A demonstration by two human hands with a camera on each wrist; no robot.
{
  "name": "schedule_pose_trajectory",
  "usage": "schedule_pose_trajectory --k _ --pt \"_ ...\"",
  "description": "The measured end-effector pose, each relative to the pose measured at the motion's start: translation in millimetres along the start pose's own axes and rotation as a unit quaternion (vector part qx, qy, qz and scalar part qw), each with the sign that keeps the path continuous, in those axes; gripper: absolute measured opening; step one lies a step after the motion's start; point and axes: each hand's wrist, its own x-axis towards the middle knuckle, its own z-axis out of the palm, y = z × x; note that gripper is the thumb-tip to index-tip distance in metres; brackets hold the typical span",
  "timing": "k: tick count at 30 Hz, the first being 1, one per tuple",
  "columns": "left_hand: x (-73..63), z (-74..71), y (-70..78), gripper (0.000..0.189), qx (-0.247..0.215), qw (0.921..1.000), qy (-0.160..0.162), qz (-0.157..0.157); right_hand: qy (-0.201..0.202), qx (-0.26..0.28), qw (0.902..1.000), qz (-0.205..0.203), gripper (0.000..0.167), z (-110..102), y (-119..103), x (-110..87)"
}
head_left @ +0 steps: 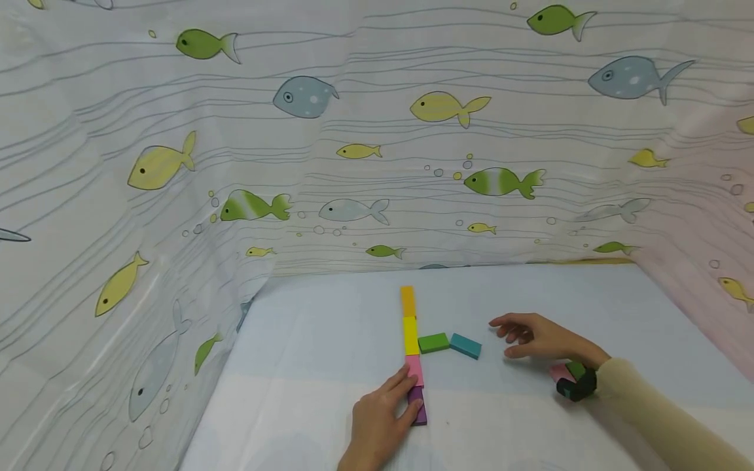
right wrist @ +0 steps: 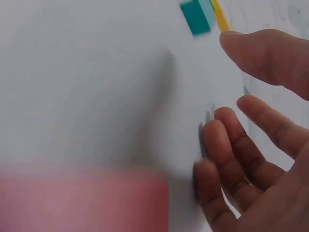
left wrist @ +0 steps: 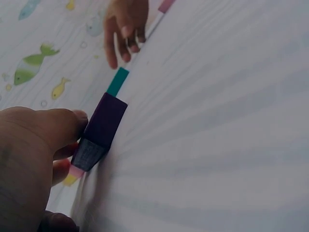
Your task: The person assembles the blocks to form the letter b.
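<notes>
Purple block (left wrist: 105, 118) outside right-wrist view, left hand (head_left: 383, 415) touching it, right hand (head_left: 535, 335) relaxed

The blocks (head_left: 410, 335) look smooth and matt, the fish-printed backdrop (head_left: 383, 183) (lightly creased) like cloth.

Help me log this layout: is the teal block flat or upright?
Flat: in the head view, the teal block shows its broad face upward.
</notes>
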Motion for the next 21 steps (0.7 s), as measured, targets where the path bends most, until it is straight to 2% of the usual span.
schedule_pose_trajectory --k 5,10,13,17,21 --pt "-0.4 1.7 -0.7 0.043 0.006 0.9996 0.019 0.018 0.048 -0.074 0.9961 0.01 0.058 -25.5 12.8 -47.0" --pt "0.8 0.3 -2.4 0.043 0.011 0.9991 0.034 0.023 0.073 -0.145 0.9868 0.002 0.064 -33.8 17.1 -83.7" --pt "2.2 -0.9 -1.9 0.043 0.011 0.9993 0.031 0.018 0.067 -0.146 0.987 -0.003 0.069 -31.5 14.2 -96.0" --pt "3.5 -1.3 0.9 0.044 0.006 0.9998 0.016 0.004 0.055 -0.135 0.9893 0.003 0.072 -24.5 9.5 -102.7" --pt "3.1 0.7 4.6 0.045 -0.001 0.9999 -0.002 -0.011 0.055 -0.124 0.9907 0.005 0.065 -17.0 8.5 -108.1"
